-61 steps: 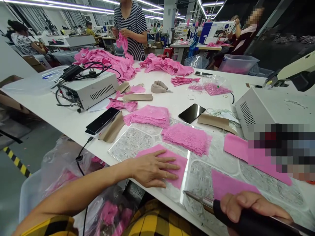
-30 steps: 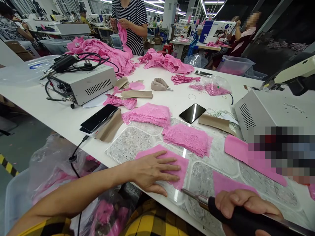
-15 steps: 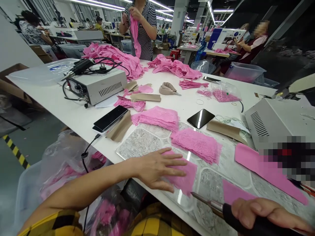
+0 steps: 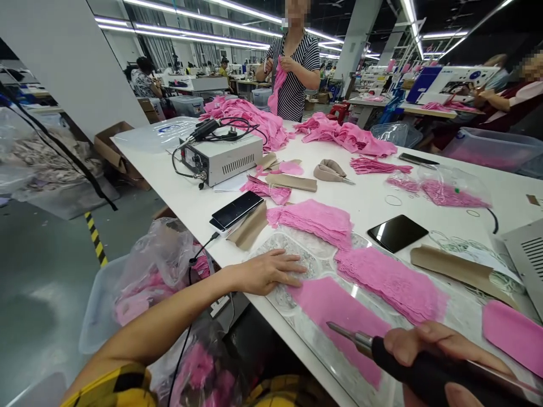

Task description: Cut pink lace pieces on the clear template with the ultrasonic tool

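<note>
Resting flat, fingers spread, left hand (image 4: 267, 272) on glass plate (image 4: 297, 249), just left of pink fabric strip (image 4: 339, 316). Strip lies on the plate. Right of the strip: black-handled tool (image 4: 424, 370), metal tip over the fabric; right hand (image 4: 441, 350), fingers clamped round its handle.

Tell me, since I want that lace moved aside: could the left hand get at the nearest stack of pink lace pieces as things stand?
Probably yes. The left hand lies flat and empty on the glass plate, and the stack of pink lace pieces sits just beyond its fingertips with nothing between them.
</note>
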{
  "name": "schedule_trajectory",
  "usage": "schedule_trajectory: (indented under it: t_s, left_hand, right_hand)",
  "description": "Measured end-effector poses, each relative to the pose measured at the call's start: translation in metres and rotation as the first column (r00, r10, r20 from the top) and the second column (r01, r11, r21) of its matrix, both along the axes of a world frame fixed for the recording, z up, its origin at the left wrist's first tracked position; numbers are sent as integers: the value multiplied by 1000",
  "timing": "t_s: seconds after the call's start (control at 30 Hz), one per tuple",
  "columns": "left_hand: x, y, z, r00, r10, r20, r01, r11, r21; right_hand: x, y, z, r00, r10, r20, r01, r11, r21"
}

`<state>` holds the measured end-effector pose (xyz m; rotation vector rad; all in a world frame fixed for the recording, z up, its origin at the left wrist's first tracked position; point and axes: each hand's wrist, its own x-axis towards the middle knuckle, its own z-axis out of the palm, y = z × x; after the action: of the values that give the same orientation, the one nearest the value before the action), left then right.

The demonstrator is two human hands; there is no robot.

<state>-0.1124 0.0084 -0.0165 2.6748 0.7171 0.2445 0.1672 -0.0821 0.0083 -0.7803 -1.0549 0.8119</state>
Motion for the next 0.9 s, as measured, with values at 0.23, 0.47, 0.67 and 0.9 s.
schedule_trajectory:
  t_s: [0.23, 0.47, 0.67, 0.9]
  left_hand:
    - [1, 1, -5, 1000, 14, -6, -14, 999, 29]
    - [3, -1, -6, 999, 22, -47, -18, 996, 84]
    - [4, -3, -5, 995, 44, -85, -35, 994, 99]
    - [4, -3, -8, 998, 47, -41, -42, 992, 118]
  right_hand:
    - [-32, 16, 13, 990, 112, 87, -113, 994, 2]
    - [-58, 31, 11, 981, 177, 79, -183, 979, 89]
    - [-63, 35, 8, 976, 201, 89, -208, 975, 75]
    - [-67, 38, 5, 974, 203, 103, -212, 973, 89]
